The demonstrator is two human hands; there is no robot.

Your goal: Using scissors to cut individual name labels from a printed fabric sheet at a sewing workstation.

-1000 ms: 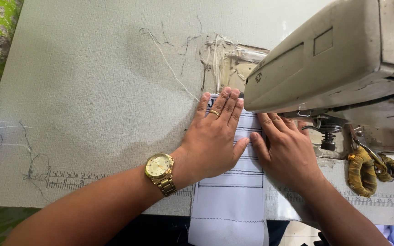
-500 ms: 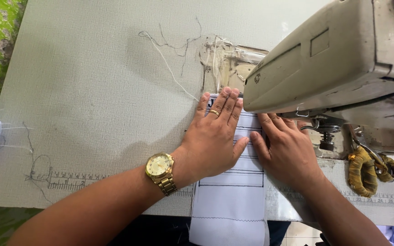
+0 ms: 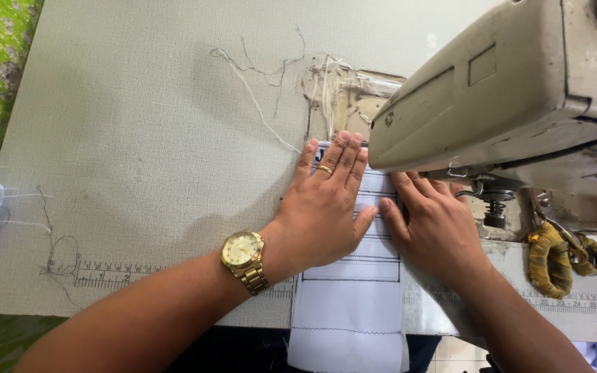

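two hands are lying open and flat on one white fabric strip (image 3: pixel 354 304) at the lower centre of the table (image 3: pixel 139 138): the left hand (image 3: pixel 326 207), wearing one ring and one gold watch (image 3: pixel 243 254), and the right hand (image 3: pixel 433 228). the one sewing machine (image 3: pixel 506 90) is hiding the strip's far end and the right fingertips. nothing is differing from half a second ago.

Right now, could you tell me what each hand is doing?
Left hand: open, flat on the white fabric.
Right hand: open, flat on the same fabric beside the sewing machine.
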